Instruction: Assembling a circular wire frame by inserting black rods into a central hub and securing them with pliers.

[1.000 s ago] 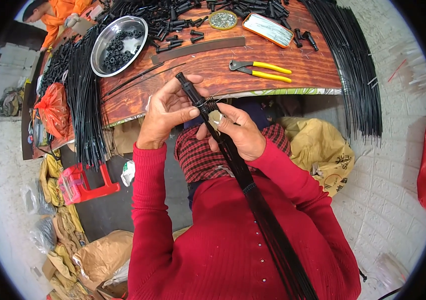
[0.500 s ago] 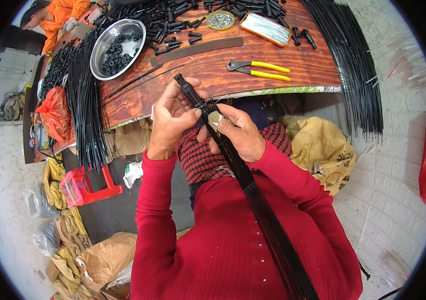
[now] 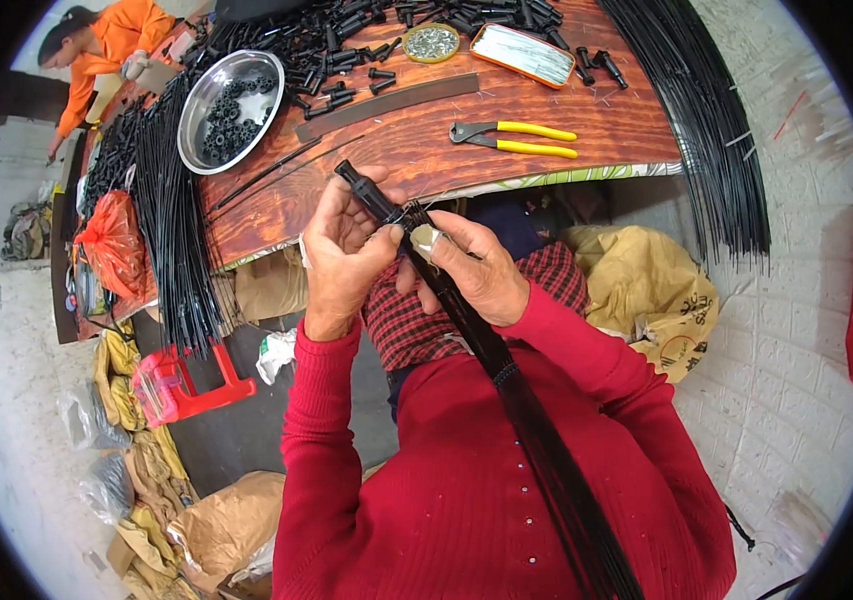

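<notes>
A black plastic tube fitting (image 3: 368,193) tilts up to the left between my hands, at the upper end of a long bundle of thin black rods (image 3: 516,385). My left hand (image 3: 344,245) is closed round the fitting, thumb near its lower end. Just below that joint, my right hand (image 3: 471,265) grips the bundle, with a pale wrap on its thumb (image 3: 424,241). Thin wire-like ends stick out at the joint. The bundle runs down across my red sweater and out of the lower edge.
On the wooden table (image 3: 386,140) lie yellow-handled pincers (image 3: 514,138), a steel bowl of black rings (image 3: 231,112), a tray of pale pins (image 3: 523,54), a small yellow dish (image 3: 430,42) and many black fittings. Rod bundles hang over both sides. Another person in orange (image 3: 126,35) works at the far left.
The view has shifted slightly. My hands keep the same hold on the fitting and the bundle. At the far left, the person in orange has an arm lower down.
</notes>
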`<move>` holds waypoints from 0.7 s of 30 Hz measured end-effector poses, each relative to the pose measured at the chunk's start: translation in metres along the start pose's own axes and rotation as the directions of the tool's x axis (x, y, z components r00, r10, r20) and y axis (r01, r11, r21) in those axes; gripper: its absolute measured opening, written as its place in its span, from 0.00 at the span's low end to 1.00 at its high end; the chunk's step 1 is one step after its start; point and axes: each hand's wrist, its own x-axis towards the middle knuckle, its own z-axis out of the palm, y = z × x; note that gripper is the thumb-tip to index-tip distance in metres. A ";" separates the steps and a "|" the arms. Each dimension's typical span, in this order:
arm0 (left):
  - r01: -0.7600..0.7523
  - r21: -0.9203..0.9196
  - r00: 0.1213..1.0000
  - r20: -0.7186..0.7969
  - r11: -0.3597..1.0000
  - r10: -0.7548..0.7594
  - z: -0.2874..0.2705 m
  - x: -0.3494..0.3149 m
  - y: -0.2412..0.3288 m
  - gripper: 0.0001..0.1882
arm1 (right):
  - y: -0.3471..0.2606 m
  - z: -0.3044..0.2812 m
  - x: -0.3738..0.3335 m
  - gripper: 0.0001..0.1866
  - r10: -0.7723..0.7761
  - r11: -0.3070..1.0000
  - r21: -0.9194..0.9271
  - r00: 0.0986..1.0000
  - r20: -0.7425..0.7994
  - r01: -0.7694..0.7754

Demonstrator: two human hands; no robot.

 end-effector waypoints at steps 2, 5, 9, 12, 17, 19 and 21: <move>0.019 -0.015 1.000 0.022 1.000 -0.019 -0.002 0.001 0.001 0.31 | 0.000 0.000 0.000 0.28 -0.001 1.000 -0.003 1.000 0.000 0.001; 0.029 -0.040 0.998 0.049 0.999 -0.027 -0.003 0.000 0.001 0.30 | 0.002 0.000 -0.001 0.26 -0.010 0.999 0.047 1.000 -0.004 0.010; 0.012 -0.046 0.999 0.040 0.999 -0.010 -0.002 -0.001 0.000 0.30 | -0.002 0.002 -0.001 0.22 0.028 0.999 0.042 1.000 -0.001 -0.028; -0.001 -0.055 1.000 0.030 0.999 0.003 -0.002 0.000 -0.004 0.30 | 0.000 0.001 0.000 0.21 0.042 0.999 0.035 0.999 -0.013 -0.042; 0.003 -0.105 0.997 0.082 0.994 0.006 -0.010 0.002 -0.005 0.31 | 0.002 0.002 -0.001 0.21 0.010 0.997 0.076 1.000 -0.016 -0.009; 0.002 -0.159 0.993 0.113 0.987 0.016 -0.013 0.002 -0.007 0.32 | -0.001 0.005 -0.002 0.21 0.027 0.999 0.025 0.999 -0.044 -0.026; 0.008 -0.148 0.995 0.098 0.989 0.007 -0.013 0.002 -0.008 0.31 | 0.000 0.005 -0.001 0.21 0.041 0.999 0.017 0.997 -0.059 -0.040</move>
